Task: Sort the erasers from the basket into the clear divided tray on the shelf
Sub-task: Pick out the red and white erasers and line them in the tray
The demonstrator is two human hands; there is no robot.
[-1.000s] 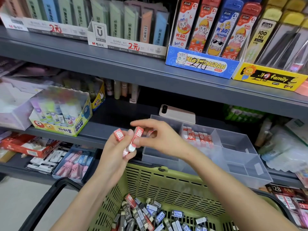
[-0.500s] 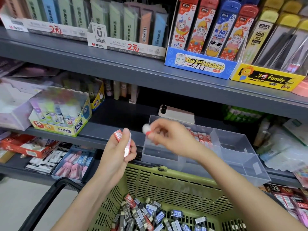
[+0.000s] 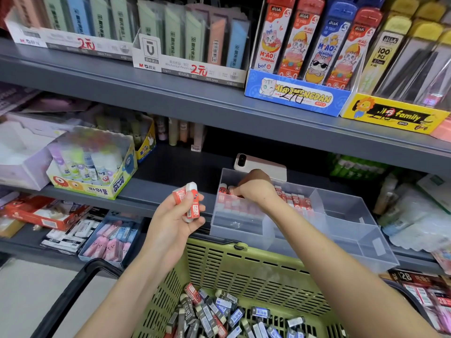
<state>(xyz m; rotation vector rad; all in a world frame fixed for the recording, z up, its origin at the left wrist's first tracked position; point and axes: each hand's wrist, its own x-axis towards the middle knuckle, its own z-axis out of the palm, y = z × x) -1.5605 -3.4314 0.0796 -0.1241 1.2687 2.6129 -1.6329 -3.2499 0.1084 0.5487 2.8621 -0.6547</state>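
Observation:
My left hand (image 3: 174, 217) grips two red-sleeved white erasers (image 3: 189, 201) above the green basket (image 3: 244, 267). Inside the back left compartment of the clear divided tray (image 3: 346, 211) on the middle shelf, my right hand (image 3: 255, 187) pinches a red eraser (image 3: 223, 190) with its fingers curled. That compartment holds rows of red-and-white erasers (image 3: 296, 201). The tray's right and front compartments look bare. Several erasers (image 3: 219, 313) in red, blue and black sleeves lie loose on the basket's floor.
A phone (image 3: 261, 164) lies on the shelf just behind the tray. A glue-stick box (image 3: 92, 167) stands to the left on the same shelf. The upper shelf (image 3: 195, 98) overhangs the tray. Boxes of pink and blue erasers (image 3: 109, 237) sit on the lower shelf.
My right hand took one red eraser from my left hand, carried it right and lowered it into the tray's back left compartment. My left hand stayed in place with two erasers.

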